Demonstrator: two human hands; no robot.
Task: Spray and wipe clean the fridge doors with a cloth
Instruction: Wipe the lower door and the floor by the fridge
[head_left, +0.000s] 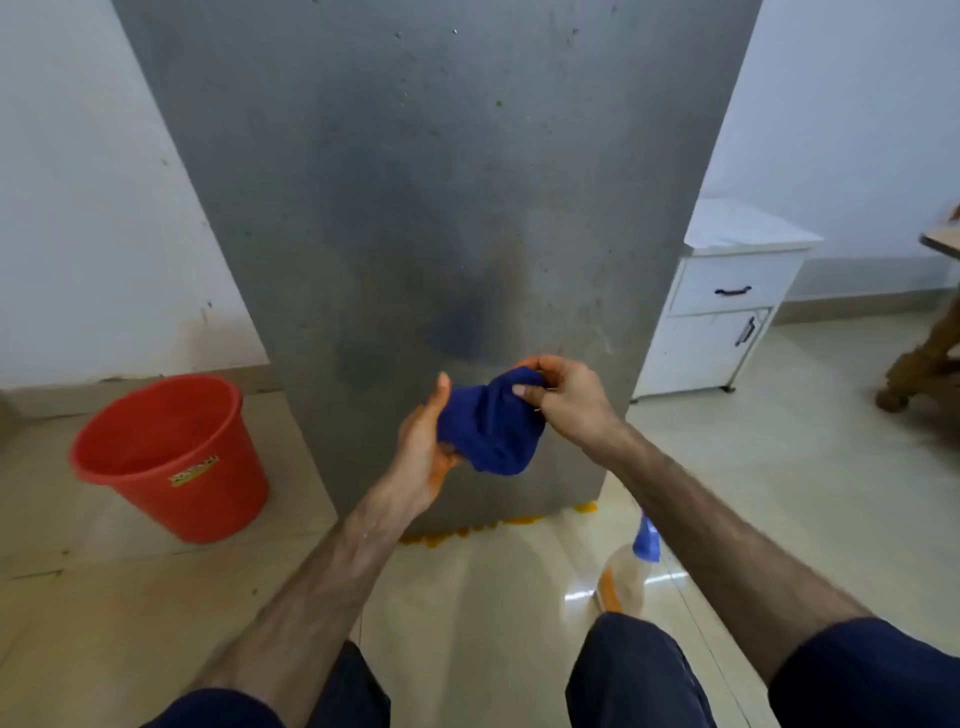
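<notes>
Blue cloth (491, 428) bunched between both yr hands, just in front of the grey fridge door (431, 208). L hand (423, 441) cups it from below w/ fingers curled under; R hand (563, 397) pinches the top edge. Spray bottle (631, 566) stands on floor by yr R knee. Door looks streaky, specks up high, so wiping seems partway; upper area prob. left. Orange residue (467, 530) at base.

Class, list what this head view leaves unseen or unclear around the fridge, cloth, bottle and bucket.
- Fridge door: top cut off by the upper frame edge.
- Spray bottle: nozzle partly behind the right forearm, body blurred.
- Blue cloth: bunched between the left hand and right hand; folds hidden.
- Red bucket: label too small to read.
</notes>
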